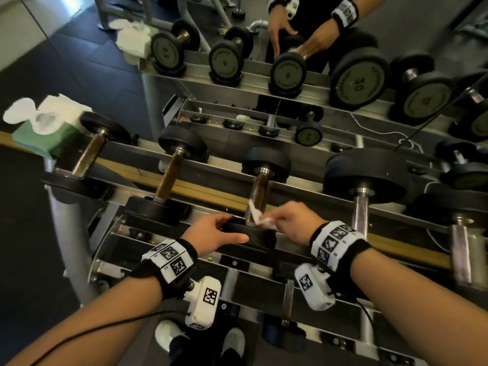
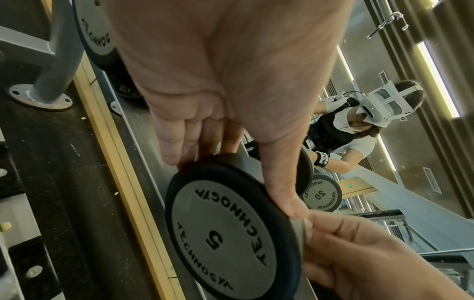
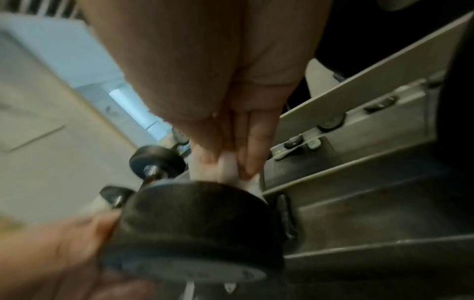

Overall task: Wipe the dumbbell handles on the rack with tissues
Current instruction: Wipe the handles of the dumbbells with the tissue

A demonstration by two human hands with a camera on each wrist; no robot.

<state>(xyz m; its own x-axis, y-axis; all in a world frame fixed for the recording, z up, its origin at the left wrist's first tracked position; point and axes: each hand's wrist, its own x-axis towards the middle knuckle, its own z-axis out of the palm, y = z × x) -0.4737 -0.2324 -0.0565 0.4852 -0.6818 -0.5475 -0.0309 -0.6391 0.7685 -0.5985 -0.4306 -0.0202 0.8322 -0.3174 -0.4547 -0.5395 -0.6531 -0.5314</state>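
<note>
The dumbbell marked 5 (image 2: 220,239) lies third from the left on the upper tier of the rack (image 1: 200,191). Its brown handle (image 1: 261,188) points away from me. My left hand (image 1: 235,228) grips the near black head (image 1: 253,236), fingers over the top and thumb along the face; in the left wrist view, that left hand (image 2: 238,182) clasps the rim. My right hand (image 1: 274,220) pinches a crumpled white tissue (image 1: 260,220) against the near end of the handle. In the blurred right wrist view, the right hand (image 3: 228,164) squeezes the tissue (image 3: 231,172) just behind the head (image 3: 192,223).
A green tissue box (image 1: 39,140) sits at the rack's left end. Two brown-handled dumbbells (image 1: 169,178) lie to the left and a big one with a steel handle (image 1: 361,207) to the right. A mirror (image 1: 290,11) behind repeats the scene. A lower tier (image 1: 237,286) is below my wrists.
</note>
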